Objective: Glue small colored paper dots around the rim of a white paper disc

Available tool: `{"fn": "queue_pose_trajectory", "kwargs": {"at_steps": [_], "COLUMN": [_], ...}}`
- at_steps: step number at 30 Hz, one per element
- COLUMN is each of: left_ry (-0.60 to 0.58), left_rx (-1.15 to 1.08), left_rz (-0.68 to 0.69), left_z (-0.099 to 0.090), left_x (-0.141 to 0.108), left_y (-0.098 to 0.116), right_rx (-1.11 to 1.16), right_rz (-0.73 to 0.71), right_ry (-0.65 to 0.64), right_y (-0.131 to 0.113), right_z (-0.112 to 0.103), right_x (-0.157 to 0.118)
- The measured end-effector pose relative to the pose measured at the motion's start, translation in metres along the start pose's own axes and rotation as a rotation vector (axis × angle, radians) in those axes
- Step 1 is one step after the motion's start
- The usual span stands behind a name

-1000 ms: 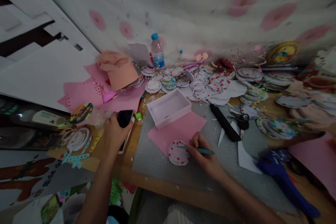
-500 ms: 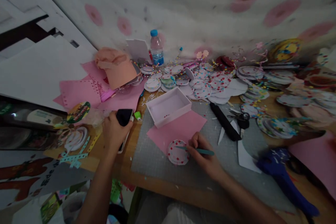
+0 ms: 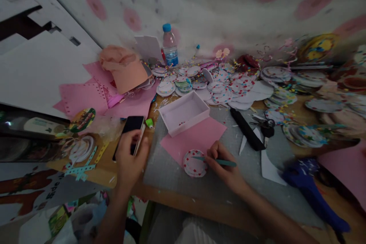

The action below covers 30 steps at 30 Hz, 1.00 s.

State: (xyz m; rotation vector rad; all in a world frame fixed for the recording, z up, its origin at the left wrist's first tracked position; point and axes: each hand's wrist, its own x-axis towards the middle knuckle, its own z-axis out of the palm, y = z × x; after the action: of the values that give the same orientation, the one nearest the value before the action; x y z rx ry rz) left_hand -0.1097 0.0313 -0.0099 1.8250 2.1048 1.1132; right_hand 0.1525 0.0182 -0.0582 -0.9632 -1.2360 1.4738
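A black phone (image 3: 133, 123) lies on the wooden table, partly behind my left hand (image 3: 132, 157), whose thumb and fingers are apart and hold nothing. My right hand (image 3: 222, 162) pinches a slim teal tool (image 3: 227, 162), perhaps tweezers. The tool's tip is over a round white disc (image 3: 195, 163) with small red pieces around its edge. Under the disc's upper part is a pink sheet (image 3: 197, 137) on the grey mat (image 3: 168, 173). Just behind the sheet stands an open white box (image 3: 185, 115) with a few tiny red bits inside.
Many decorated discs (image 3: 220, 91) are piled along the back, beside a water bottle (image 3: 170, 47). A black cutter-like object (image 3: 247, 129), keys (image 3: 267, 127) and a blue glue gun (image 3: 314, 194) lie to the right. Pink papers (image 3: 82, 97) and large dark bottles (image 3: 31, 126) are at the left.
My left hand has come off the phone and moved nearer to me and to the right, its fingers opening. The phone now lies flat. My right hand keeps the tool over the disc.
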Motion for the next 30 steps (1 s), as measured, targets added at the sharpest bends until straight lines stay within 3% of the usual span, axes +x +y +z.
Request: {"fn": "queue_pose_trajectory", "kwargs": {"at_steps": [3, 6, 9, 19, 25, 30], "left_ry": [-0.292, -0.445, -0.537, -0.681, -0.787, -0.731], "left_rx": [-0.276, -0.429, -0.51, -0.588, -0.596, -0.606], "left_rz": [-0.125, -0.18, -0.13, 0.15, 0.219, 0.244], "left_z": [0.013, 0.031, 0.044, 0.069, 0.075, 0.084], "left_x": [-0.03, -0.051, -0.059, -0.038, -0.024, -0.03], "left_y": [0.019, 0.029, 0.032, 0.026, 0.024, 0.031], "right_rx": [-0.006, -0.009, -0.007, 0.036, 0.102, 0.102], "right_rz": [0.008, 0.026, 0.044, 0.077, 0.099, 0.098], "right_ry": [0.003, 0.008, 0.013, 0.017, 0.007, 0.009], "right_y": [-0.001, -0.003, -0.005, -0.002, 0.003, 0.002], "right_z": [0.0, 0.001, 0.001, -0.003, -0.004, -0.003], "right_x": [0.001, 0.001, 0.002, 0.003, 0.003, 0.003]}}
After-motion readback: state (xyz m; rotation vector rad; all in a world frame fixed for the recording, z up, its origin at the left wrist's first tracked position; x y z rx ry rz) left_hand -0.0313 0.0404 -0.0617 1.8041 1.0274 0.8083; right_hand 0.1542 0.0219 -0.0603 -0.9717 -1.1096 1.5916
